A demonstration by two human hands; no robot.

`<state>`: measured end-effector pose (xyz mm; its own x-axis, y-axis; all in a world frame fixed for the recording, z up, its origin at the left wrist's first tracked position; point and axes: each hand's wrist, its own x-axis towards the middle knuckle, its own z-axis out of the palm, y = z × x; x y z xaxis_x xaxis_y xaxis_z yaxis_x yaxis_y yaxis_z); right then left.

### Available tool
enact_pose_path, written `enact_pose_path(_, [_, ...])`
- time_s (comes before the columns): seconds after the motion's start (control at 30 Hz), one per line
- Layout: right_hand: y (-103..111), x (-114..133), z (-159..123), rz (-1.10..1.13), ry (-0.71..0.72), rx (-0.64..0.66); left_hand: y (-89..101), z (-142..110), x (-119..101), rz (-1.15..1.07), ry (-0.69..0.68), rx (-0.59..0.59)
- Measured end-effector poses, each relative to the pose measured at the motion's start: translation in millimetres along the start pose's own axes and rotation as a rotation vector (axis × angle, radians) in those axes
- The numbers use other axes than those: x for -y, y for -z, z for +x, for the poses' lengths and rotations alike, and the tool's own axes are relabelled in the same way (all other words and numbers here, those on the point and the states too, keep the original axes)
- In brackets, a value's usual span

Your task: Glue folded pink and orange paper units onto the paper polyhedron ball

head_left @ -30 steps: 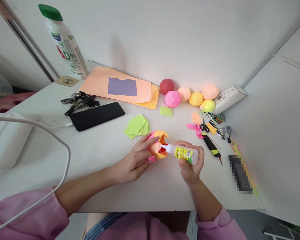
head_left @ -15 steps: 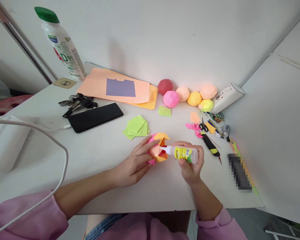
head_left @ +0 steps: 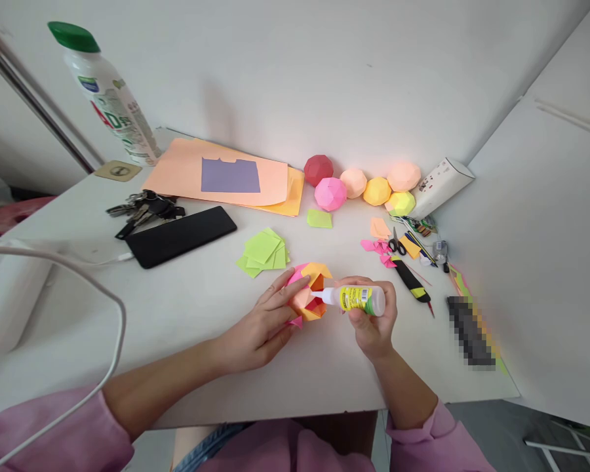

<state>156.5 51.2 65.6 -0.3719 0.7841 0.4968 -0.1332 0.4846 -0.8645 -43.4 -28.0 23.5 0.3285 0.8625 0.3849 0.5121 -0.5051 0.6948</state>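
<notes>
My left hand (head_left: 261,322) holds a partly open folded paper ball (head_left: 316,311) in pink, orange, peach and red, its fingers pressed over the left side. My right hand (head_left: 376,331) is wrapped round a glue bottle (head_left: 356,299) with a yellow label, tilted sideways. The bottle's nozzle points left and meets, or nearly meets, the peach face of the ball; contact is too fine to tell. Just behind my left hand lies a stack of green paper pieces (head_left: 263,249). A single green piece (head_left: 319,218) rests farther back.
Finished paper balls (head_left: 330,194) line the wall beside a white tube (head_left: 442,187). Scissors (head_left: 397,244), a cutter (head_left: 412,278) and paper scraps lie at right. On the left are coloured sheets (head_left: 177,164), keys (head_left: 150,208), a black phone-like slab (head_left: 181,236), a bottle (head_left: 111,98) and a white cable (head_left: 120,334).
The view has shifted slightly. The glue bottle's nozzle has moved a little left and down across the paper ball's peach face; both hands keep their holds.
</notes>
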Motion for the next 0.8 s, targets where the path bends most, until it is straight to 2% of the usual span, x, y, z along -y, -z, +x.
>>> enact_pose_path(0.3, [1, -1, 0, 0.09, -0.11, 0.003, -1.8, 0, 1, -0.003, -0.019, -0.004])
enact_pose_path(0.47, [3, -3, 3, 0.257, -0.26, 0.004, -2.7, -1, 1, -0.025, 0.003, -0.019])
enact_pose_path(0.57, [11, -6, 10, 0.362, -0.346, -0.078, -2.7, -2, 1, -0.032, 0.022, -0.037])
enact_pose_path(0.67, [28, -11, 18, 0.385, -0.36, -0.19, -2.5, -2, 1, -0.039, 0.031, -0.048])
enact_pose_path(0.8, [54, -27, 23, 0.148, -0.409, -0.364, -1.6, -1, -1, -0.088, 0.067, -0.09])
